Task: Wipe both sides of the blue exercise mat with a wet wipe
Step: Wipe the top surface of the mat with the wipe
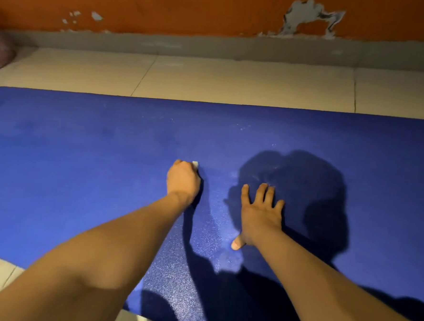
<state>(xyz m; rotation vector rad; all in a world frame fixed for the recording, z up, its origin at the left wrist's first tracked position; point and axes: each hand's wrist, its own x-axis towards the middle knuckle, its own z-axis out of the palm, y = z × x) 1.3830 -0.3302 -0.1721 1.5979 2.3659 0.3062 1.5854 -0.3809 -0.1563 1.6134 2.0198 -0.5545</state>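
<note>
Wipe (pixel 195 163) in left hand (pixel 183 181) (right hand (pixel 261 213) on mat (pixel 81 164))

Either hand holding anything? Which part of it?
Left hand grips the wet wipe, bunched in the fist; only a white corner shows. Right hand holds nothing, lying flat on the blue mat.

Bare left forearm (pixel 116 241), bare right forearm (pixel 310 273)

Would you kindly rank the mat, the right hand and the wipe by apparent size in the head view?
1. mat
2. right hand
3. wipe, mostly hidden in the left hand, so full size unsure
</note>
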